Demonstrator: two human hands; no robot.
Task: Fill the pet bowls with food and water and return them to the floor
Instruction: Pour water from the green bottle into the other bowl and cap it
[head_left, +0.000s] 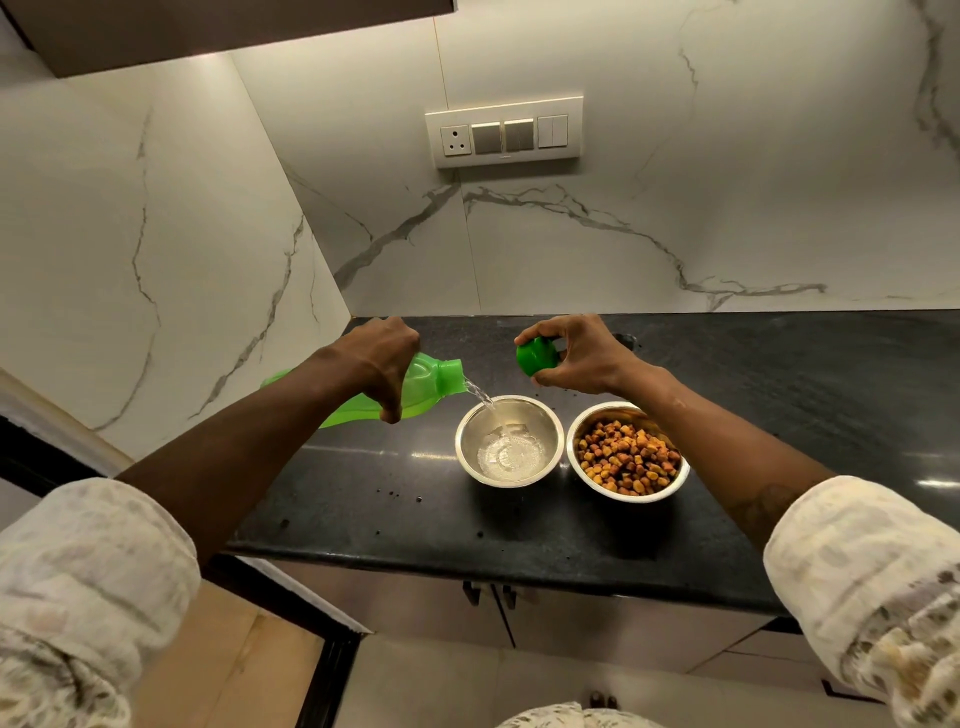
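Two steel bowls stand side by side on the black counter (363, 499). The left bowl (465, 457) holds a little water, and a thin stream falls into it from a green plastic bottle (431, 382). My left hand (384, 364) grips that bottle, tipped sideways with its open mouth just above the bowl's far left rim. The right bowl (576, 457) is full of brown kibble (628, 460). My right hand (582, 358) hovers above and behind the bowls, fingers closed around the bottle's green cap (535, 356).
White marble walls close in the counter at the back and left, with a switch panel (504, 132) on the back wall. Cabinet doors (493, 613) sit under the counter's front edge. Tiled floor (426, 686) lies below.
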